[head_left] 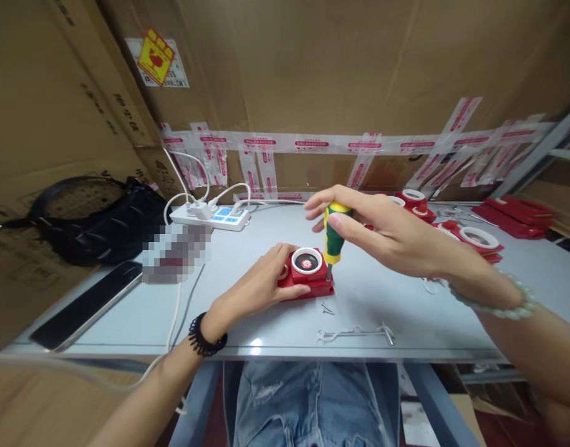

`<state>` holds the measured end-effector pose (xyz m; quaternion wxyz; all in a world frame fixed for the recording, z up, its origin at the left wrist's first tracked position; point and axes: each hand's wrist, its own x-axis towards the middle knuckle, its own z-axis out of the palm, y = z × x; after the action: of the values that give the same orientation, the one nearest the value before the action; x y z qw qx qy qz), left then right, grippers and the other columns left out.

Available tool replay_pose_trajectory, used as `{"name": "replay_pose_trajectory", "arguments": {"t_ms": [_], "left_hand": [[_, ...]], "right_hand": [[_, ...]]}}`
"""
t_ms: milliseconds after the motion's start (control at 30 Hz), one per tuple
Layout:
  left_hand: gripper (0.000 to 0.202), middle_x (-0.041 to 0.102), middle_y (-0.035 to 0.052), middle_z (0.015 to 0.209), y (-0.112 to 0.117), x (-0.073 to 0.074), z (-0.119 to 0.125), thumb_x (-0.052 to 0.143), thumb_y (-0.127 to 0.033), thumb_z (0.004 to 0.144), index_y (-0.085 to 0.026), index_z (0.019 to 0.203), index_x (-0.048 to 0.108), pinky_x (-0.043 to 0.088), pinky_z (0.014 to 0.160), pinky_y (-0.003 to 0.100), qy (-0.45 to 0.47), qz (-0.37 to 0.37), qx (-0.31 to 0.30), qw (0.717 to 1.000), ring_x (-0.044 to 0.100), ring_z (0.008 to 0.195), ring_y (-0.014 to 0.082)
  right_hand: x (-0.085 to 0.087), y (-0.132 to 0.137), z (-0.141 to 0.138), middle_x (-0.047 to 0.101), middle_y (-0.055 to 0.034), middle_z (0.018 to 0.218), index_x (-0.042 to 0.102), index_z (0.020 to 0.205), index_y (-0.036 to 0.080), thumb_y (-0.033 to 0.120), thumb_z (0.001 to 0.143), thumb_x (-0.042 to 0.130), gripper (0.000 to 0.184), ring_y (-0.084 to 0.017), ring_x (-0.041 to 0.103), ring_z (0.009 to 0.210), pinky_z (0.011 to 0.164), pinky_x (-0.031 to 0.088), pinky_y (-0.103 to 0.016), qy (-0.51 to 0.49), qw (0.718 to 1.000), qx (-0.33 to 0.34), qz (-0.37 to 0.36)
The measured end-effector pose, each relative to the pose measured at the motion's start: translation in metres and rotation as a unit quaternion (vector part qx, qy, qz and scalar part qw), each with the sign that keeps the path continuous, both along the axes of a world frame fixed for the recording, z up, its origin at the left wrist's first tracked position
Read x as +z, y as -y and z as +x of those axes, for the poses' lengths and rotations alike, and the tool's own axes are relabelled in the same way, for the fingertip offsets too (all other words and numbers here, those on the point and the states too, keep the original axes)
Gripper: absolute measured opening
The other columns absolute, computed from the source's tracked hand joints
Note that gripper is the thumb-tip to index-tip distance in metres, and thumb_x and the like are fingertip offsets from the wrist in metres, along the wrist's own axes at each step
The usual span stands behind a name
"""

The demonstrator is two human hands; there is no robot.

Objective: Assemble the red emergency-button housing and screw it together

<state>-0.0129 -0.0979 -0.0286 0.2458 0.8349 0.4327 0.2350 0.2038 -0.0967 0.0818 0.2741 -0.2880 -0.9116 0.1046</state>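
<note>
My left hand [266, 273] is wrapped over the left part of a red toy-like case [315, 287] with a round white-rimmed window, pressing it to the table. In my right hand [373, 233] is a green and yellow screwdriver [334, 239], held upright with the fingers around its handle. Its metal tip meets the case at the right front corner, by a hole. A few small screws [327, 308] lie just in front of the case. Nearer the table edge is a metal rod-like piece [354, 333] with a white string along it.
A white power strip [215, 214] with plugs stands at the back left. Left of my hand are a phone [87, 304] and a black handbag [103, 217]. More red cases [480, 239] sit at the right, before a red stack [518, 216]. Cardboard [313, 74] walls the back.
</note>
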Motion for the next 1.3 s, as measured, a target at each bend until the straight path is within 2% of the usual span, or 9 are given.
{"name": "replay_pose_trajectory", "arguments": {"t_ms": [100, 233, 300, 467, 567, 733, 900, 1100, 1300], "left_hand": [[0.053, 0.055, 0.0079, 0.115, 0.0, 0.0, 0.001, 0.063, -0.048, 0.081, -0.023, 0.123, 0.044, 0.049, 0.083, 0.04, -0.002, 0.001, 0.001, 1.0, 0.057, 0.095, 0.0226], [0.053, 0.055, 0.0083, 0.115, 0.001, 0.002, 0.002, 0.063, -0.049, 0.08, -0.022, 0.121, 0.043, 0.049, 0.082, 0.04, -0.014, 0.004, 0.005, 1.0, 0.056, 0.094, 0.0227], [0.053, 0.055, 0.008, 0.114, 0.001, 0.002, 0.002, 0.062, -0.049, 0.081, -0.022, 0.122, 0.042, 0.048, 0.083, 0.039, -0.012, 0.005, 0.003, 1.0, 0.056, 0.095, 0.0227], [0.051, 0.056, 0.0068, 0.107, -0.001, 0.0, 0.0, 0.06, -0.05, 0.082, -0.022, 0.121, 0.043, 0.047, 0.079, 0.038, -0.02, 0.027, -0.004, 0.999, 0.055, 0.09, 0.0221], [0.051, 0.055, 0.0074, 0.111, -0.002, -0.002, 0.0, 0.061, -0.05, 0.081, -0.023, 0.121, 0.044, 0.047, 0.081, 0.039, -0.018, 0.036, -0.008, 0.999, 0.055, 0.093, 0.0227], [0.053, 0.055, 0.0082, 0.114, 0.0, -0.001, 0.001, 0.062, -0.05, 0.081, -0.023, 0.123, 0.043, 0.048, 0.083, 0.041, -0.015, 0.018, -0.002, 1.0, 0.056, 0.096, 0.0236], [0.053, 0.055, 0.0078, 0.113, 0.0, -0.001, 0.001, 0.063, -0.049, 0.081, -0.023, 0.122, 0.043, 0.049, 0.083, 0.04, -0.014, 0.01, 0.003, 1.0, 0.057, 0.096, 0.0234], [0.054, 0.054, 0.0078, 0.115, 0.0, -0.001, 0.001, 0.062, -0.049, 0.081, -0.023, 0.123, 0.041, 0.048, 0.084, 0.04, -0.009, 0.01, -0.003, 1.0, 0.056, 0.097, 0.023], [0.049, 0.055, 0.0069, 0.109, 0.0, -0.001, 0.001, 0.061, -0.05, 0.081, -0.023, 0.119, 0.044, 0.048, 0.081, 0.039, -0.004, 0.014, -0.002, 1.0, 0.055, 0.093, 0.0227]], "right_hand": [[-0.004, -0.004, -0.001, 0.064, -0.0012, 0.073, 0.063, 0.09, 0.018, 0.046, 0.09, 0.048, 0.032, -0.01, 0.051, 0.056, 0.055, 0.035, -0.026, -0.023, 0.995, -0.078, 0.055], [-0.015, -0.009, -0.011, 0.045, 0.0003, 0.045, 0.057, 0.062, 0.019, 0.06, 0.085, 0.047, 0.048, -0.012, 0.042, 0.045, 0.049, 0.024, -0.029, -0.033, 0.936, -0.273, 0.218], [-0.017, -0.005, -0.012, 0.05, -0.0013, 0.048, 0.06, 0.067, 0.019, 0.055, 0.088, 0.042, 0.046, -0.015, 0.048, 0.048, 0.049, 0.027, -0.029, -0.019, 0.934, -0.269, 0.235], [-0.007, 0.012, -0.001, 0.068, -0.006, 0.106, 0.057, 0.118, 0.02, 0.031, 0.095, 0.037, 0.033, -0.017, 0.064, 0.089, 0.07, 0.044, -0.028, 0.025, 0.993, -0.038, 0.109], [-0.005, 0.014, 0.002, 0.069, -0.0023, 0.105, 0.059, 0.118, 0.021, 0.037, 0.093, 0.046, 0.032, -0.012, 0.064, 0.078, 0.067, 0.045, -0.024, 0.005, 0.998, 0.008, 0.069], [-0.018, 0.003, -0.013, 0.058, 0.001, 0.053, 0.066, 0.079, 0.016, 0.051, 0.084, 0.055, 0.037, -0.01, 0.047, 0.045, 0.048, 0.03, -0.026, -0.062, 0.948, -0.195, 0.243], [-0.026, -0.005, -0.022, 0.05, 0.0017, 0.048, 0.06, 0.066, 0.019, 0.051, 0.086, 0.05, 0.039, -0.01, 0.042, 0.043, 0.046, 0.022, -0.028, -0.061, 0.903, -0.288, 0.314], [-0.017, 0.005, -0.008, 0.067, -0.0048, 0.101, 0.057, 0.114, 0.018, 0.034, 0.093, 0.045, 0.029, -0.014, 0.061, 0.083, 0.069, 0.044, -0.026, -0.061, 0.987, -0.091, 0.119], [0.004, 0.015, 0.014, 0.063, -0.0045, 0.116, 0.053, 0.122, 0.023, 0.029, 0.092, 0.046, 0.031, -0.016, 0.061, 0.098, 0.081, 0.046, -0.029, 0.02, 0.999, 0.04, -0.021]]}}
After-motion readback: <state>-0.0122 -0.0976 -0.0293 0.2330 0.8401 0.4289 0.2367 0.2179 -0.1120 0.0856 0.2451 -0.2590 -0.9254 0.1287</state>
